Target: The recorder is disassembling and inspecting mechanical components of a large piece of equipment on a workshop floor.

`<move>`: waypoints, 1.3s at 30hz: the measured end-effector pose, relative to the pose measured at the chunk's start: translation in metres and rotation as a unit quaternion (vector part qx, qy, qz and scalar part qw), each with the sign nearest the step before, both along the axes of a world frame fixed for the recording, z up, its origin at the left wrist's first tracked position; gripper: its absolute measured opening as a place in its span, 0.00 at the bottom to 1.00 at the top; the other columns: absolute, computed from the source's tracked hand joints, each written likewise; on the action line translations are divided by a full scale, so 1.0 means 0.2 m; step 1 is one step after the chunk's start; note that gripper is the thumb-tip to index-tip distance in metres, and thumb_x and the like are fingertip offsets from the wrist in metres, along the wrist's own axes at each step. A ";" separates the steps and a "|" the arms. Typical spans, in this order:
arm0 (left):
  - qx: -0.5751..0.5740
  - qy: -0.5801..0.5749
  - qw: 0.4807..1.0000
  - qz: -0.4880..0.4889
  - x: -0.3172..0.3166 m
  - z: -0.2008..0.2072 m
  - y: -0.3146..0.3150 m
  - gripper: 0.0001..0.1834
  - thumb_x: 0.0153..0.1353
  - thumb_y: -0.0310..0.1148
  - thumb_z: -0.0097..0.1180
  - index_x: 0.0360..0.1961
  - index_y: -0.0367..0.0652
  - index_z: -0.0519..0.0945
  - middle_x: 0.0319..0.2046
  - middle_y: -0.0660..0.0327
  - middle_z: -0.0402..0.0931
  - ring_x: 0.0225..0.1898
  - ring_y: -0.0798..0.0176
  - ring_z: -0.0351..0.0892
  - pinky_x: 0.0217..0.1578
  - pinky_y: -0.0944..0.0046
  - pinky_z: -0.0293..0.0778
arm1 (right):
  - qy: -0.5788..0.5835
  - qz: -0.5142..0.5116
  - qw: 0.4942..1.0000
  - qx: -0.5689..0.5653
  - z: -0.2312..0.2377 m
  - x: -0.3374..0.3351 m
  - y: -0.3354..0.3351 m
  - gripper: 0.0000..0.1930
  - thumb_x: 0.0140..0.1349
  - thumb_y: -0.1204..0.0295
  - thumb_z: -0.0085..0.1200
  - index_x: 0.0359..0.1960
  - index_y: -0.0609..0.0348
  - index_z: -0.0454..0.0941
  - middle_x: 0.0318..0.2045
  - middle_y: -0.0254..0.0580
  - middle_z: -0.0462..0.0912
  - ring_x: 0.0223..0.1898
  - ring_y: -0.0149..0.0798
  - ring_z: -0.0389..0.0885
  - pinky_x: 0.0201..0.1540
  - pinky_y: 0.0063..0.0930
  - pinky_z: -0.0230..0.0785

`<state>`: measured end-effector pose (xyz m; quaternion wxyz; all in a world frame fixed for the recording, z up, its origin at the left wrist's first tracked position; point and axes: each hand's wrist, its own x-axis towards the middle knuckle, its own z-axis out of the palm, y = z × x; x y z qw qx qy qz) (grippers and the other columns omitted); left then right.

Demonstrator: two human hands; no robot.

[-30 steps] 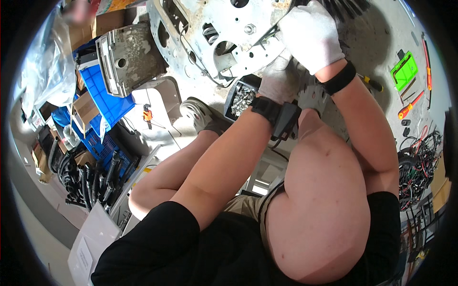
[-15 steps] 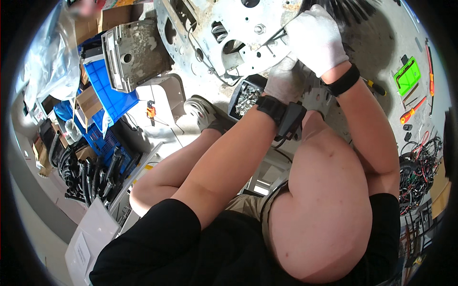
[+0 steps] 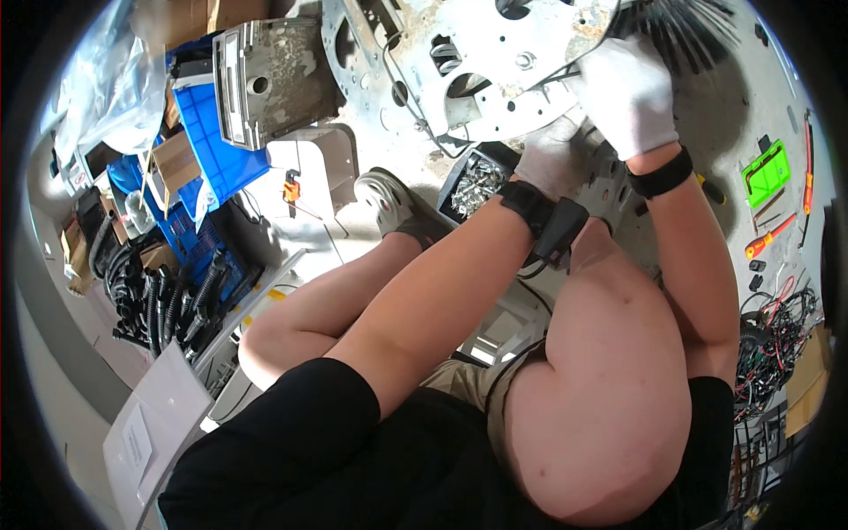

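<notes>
The tray [image 3: 507, 157] of small metal parts [image 3: 477, 187] sits between the shoes [image 3: 382, 201], just beside the gloved left hand [image 3: 552, 161], probably to keep the parts within short reach. The right hand [image 3: 632, 99] is placed slightly beyond, near the left, both at the lower right edge of the perforated metal plate [image 3: 486, 55], presumably for access to that edge. Fingertips are hidden; whether either hand grips anything cannot be told. Farther out, black bristles [image 3: 693, 37] fan outward

1. Left hand [image 3: 549, 161]: pale-gloved, partly shaded, beyond right knee [image 3: 609, 287].
2. Right hand [image 3: 632, 99]: white-gloved, curled, farther beyond right knee.
3. Left forearm [image 3: 446, 265]: outstretched, left of right knee.
4. Right forearm [image 3: 693, 243]: right of right knee, elbow [image 3: 714, 340] bent.
</notes>
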<state>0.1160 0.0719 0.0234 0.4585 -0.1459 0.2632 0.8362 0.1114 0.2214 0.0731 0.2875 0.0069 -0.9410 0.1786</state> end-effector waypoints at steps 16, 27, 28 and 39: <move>-0.013 0.012 1.000 -0.016 0.00 -0.01 -0.01 0.25 0.73 0.35 0.57 0.68 0.44 0.69 0.60 0.57 0.76 0.62 0.56 0.75 0.63 0.51 0.70 | -0.016 0.044 0.999 0.017 -0.04 -0.01 0.01 0.04 0.49 0.72 0.63 0.25 0.49 0.80 0.24 0.36 0.79 0.29 0.43 0.80 0.39 0.35 0.74; -0.046 0.005 0.998 0.037 0.02 0.05 0.01 0.13 0.74 0.30 0.53 0.56 0.39 0.78 0.47 0.62 0.81 0.49 0.65 0.80 0.52 0.62 0.78 | -0.032 0.032 0.998 0.042 -0.03 -0.01 0.01 0.04 0.49 0.72 0.65 0.26 0.49 0.81 0.25 0.36 0.80 0.29 0.43 0.81 0.40 0.35 0.74; -0.039 -0.003 0.998 0.044 0.02 0.04 0.02 0.13 0.74 0.30 0.53 0.56 0.39 0.78 0.47 0.61 0.81 0.49 0.65 0.80 0.52 0.61 0.78 | -0.031 0.032 0.998 0.039 -0.03 -0.01 0.01 0.05 0.49 0.72 0.65 0.26 0.49 0.81 0.25 0.36 0.80 0.29 0.43 0.81 0.39 0.35 0.74; -0.009 0.051 0.999 -0.003 0.00 0.01 -0.01 0.21 0.72 0.34 0.59 0.63 0.40 0.73 0.58 0.58 0.77 0.61 0.58 0.75 0.64 0.52 0.71 | -0.011 0.022 0.999 -0.036 -0.05 0.00 0.01 0.05 0.48 0.74 0.64 0.26 0.52 0.80 0.23 0.37 0.79 0.29 0.42 0.82 0.39 0.36 0.75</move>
